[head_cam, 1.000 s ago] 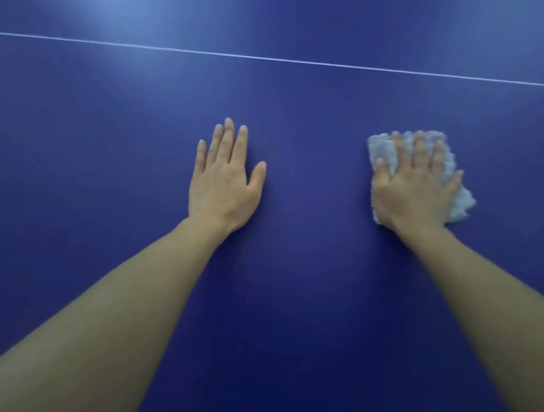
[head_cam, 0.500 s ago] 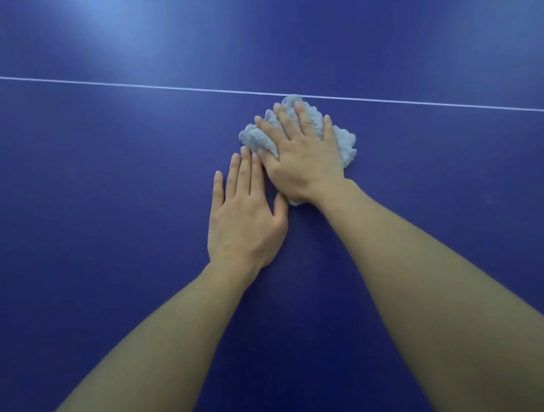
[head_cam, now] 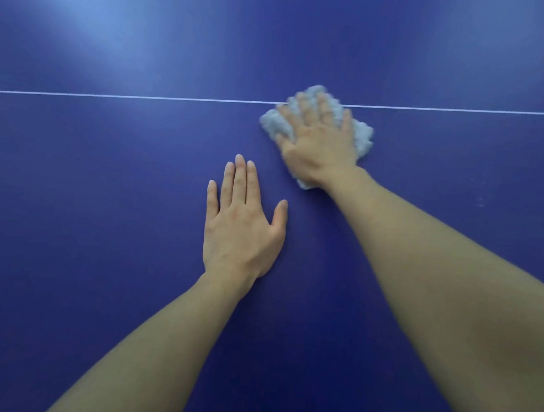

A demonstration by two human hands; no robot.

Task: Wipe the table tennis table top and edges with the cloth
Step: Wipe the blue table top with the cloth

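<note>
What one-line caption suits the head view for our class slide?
Right hand presses a pale cloth across the white line while the left hand rests flat on the blue table.

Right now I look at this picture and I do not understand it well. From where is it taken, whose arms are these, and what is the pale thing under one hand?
No machine is here. A person wears a camera on the head, so the picture looks forward and down along their own two bare arms. The blue surface is a table tennis table, and the thin white line is painted across it. The left hand rests flat on the table, fingers straight, holding nothing. The right hand presses with spread fingers on a pale, fluffy cloth, which lies across the white line. That hand looks blurred, which suggests wiping motion.
</note>
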